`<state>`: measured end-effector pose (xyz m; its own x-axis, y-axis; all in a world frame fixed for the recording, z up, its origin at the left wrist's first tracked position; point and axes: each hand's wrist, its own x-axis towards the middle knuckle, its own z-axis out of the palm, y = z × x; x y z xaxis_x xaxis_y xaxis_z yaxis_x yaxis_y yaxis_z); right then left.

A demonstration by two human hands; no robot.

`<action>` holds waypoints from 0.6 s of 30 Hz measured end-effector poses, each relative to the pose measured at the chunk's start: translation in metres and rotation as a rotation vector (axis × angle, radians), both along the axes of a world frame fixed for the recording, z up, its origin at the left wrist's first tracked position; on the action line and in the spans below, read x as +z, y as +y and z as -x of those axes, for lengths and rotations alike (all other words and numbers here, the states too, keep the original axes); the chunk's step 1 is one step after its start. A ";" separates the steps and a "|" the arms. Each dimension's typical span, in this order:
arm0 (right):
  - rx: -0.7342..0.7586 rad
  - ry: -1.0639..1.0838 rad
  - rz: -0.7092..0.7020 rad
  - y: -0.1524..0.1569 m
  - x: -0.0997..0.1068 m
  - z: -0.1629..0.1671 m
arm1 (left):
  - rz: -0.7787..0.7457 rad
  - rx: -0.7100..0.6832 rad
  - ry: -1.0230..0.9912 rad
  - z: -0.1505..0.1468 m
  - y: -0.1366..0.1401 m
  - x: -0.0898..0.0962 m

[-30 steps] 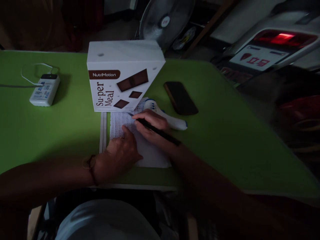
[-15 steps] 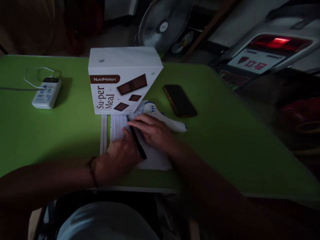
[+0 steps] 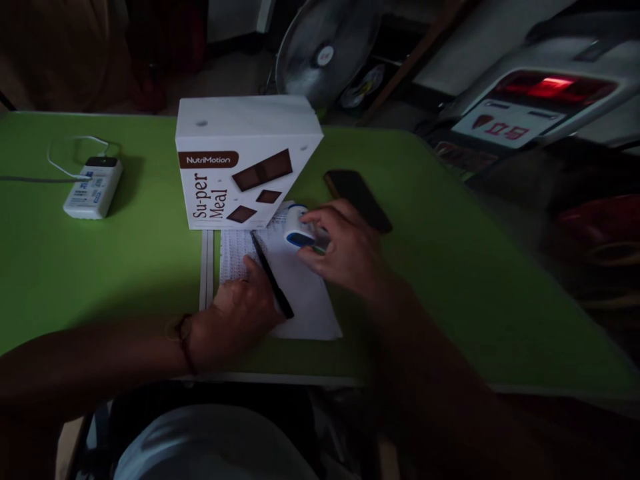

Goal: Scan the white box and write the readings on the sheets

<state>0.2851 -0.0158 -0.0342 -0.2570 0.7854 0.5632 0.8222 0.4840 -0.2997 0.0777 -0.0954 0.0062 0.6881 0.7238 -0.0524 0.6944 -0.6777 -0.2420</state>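
My left hand [image 3: 245, 297] lies on the sheets of paper [image 3: 313, 307] with its thumb apart from the fingers, holding nothing; the fingertips are hard to make out. Just right of it a black pen [image 3: 273, 277] rests slantwise on the paper. Behind the paper stands a white "Super Meal" box [image 3: 215, 193], upright. My right hand [image 3: 345, 247] has thumb and fingers around a white and blue handheld thermometer [image 3: 295, 217], whose blue end turns toward me. Most of its handle is hidden by the hand.
A dark phone [image 3: 360, 197] lies on the green table [image 3: 450, 267] behind my right hand. At the left is a white power strip [image 3: 95, 190] with cables. A fan [image 3: 325, 57] and a white scooter-like vehicle [image 3: 550, 93] with a red light stand beyond the table.
My right hand has left the pen and paper, moved right and taken hold of the thermometer, which has turned. The left hand has stayed in place.
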 end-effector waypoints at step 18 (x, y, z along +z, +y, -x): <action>-0.307 0.076 0.120 0.017 -0.011 -0.017 | -0.460 0.409 -0.971 0.064 0.090 0.036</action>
